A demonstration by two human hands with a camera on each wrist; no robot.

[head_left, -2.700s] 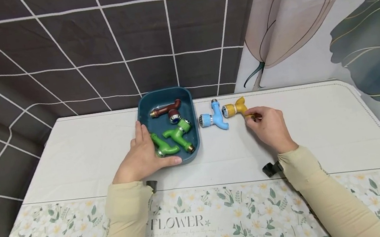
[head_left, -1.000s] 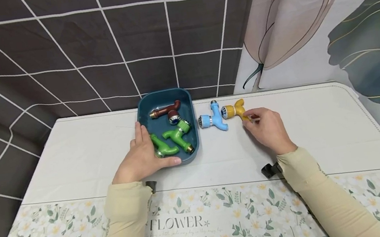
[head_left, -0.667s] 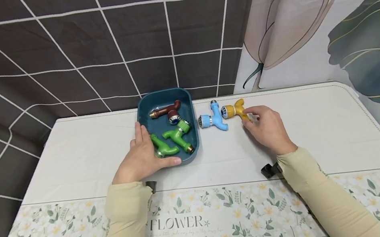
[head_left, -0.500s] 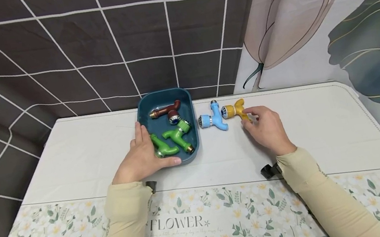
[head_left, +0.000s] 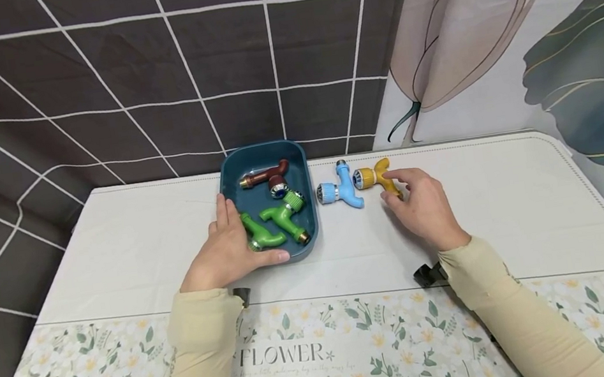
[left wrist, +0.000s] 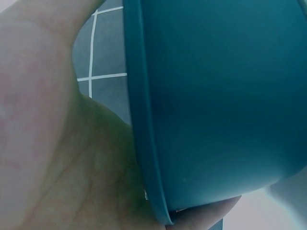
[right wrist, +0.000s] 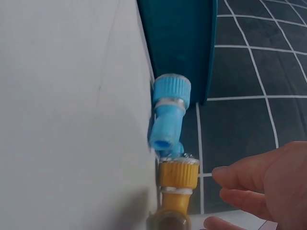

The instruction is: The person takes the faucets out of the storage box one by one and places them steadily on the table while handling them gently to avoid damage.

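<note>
My left hand (head_left: pixel 219 248) lies along the left and near sides of a dark teal plastic tub (head_left: pixel 313 229), its fingers straight and its thumb along the near rim. In the left wrist view the palm is close against the wall of the tub (left wrist: pixel 216 96). The tub holds a brown tap (head_left: pixel 265 174) and two green taps (head_left: pixel 285 216). On the table to its right lies a light blue tap (head_left: pixel 345 189), then a yellow tap (head_left: pixel 378 174). My right hand (head_left: pixel 426 203) hovers just over the yellow tap's near end, thumb and fingers apart.
A white tablecloth (head_left: pixel 114 253) with a floral printed band (head_left: pixel 387 344) covers the table. Behind stands a dark grid-patterned curtain (head_left: pixel 230 50), with a leaf-printed cloth (head_left: pixel 465 30) at the right. A black wrist mount (head_left: pixel 429 275) sits below the right hand.
My right hand has let go of the yellow tap's near end; its thumb and fingers have spread slightly, showing more of that end. The left hand and tub have stayed put.
</note>
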